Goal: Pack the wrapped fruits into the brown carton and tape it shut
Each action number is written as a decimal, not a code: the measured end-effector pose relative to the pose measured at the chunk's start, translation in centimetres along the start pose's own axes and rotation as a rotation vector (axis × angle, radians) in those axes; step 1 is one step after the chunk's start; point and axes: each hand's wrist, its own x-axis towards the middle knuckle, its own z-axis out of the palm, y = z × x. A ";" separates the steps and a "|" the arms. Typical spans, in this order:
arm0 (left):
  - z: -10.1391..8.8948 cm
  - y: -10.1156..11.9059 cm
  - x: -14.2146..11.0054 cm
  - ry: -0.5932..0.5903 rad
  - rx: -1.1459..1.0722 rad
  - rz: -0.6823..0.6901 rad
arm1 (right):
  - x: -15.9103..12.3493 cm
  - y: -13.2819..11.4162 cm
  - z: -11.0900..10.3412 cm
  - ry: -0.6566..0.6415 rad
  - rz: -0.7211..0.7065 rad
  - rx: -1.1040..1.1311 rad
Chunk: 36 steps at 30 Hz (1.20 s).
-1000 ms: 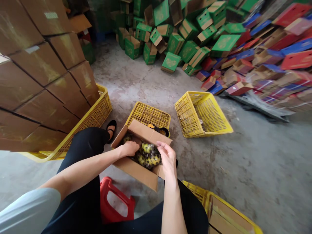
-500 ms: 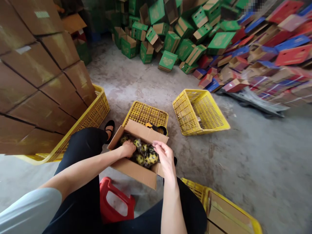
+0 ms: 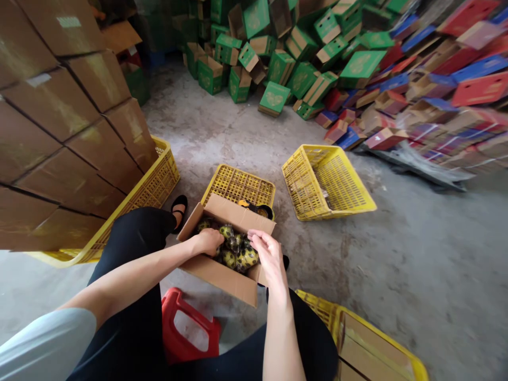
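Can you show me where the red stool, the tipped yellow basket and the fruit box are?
Red stool (image 3: 190,328): head view, seat top.
Yellow basket (image 3: 341,182): head view, mesh bottom.
Fruit box (image 3: 220,280): head view, near wall.

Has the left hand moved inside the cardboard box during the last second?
No. The left hand keeps its place inside the cardboard box, near the same left wall; only the camera shifted slightly.

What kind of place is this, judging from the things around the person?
Most likely a packing or storage room for fruit. Plain brown cartons are stacked on the left, green, red and blue boxes lie heaped on the bare concrete floor, and both hands work in an open cardboard box of wrapped yellow-green fruit.
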 end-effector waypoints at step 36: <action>-6.1 1.7 -1.4 0.397 -1.707 0.189 | -0.1 -0.8 1.4 -0.053 0.130 0.261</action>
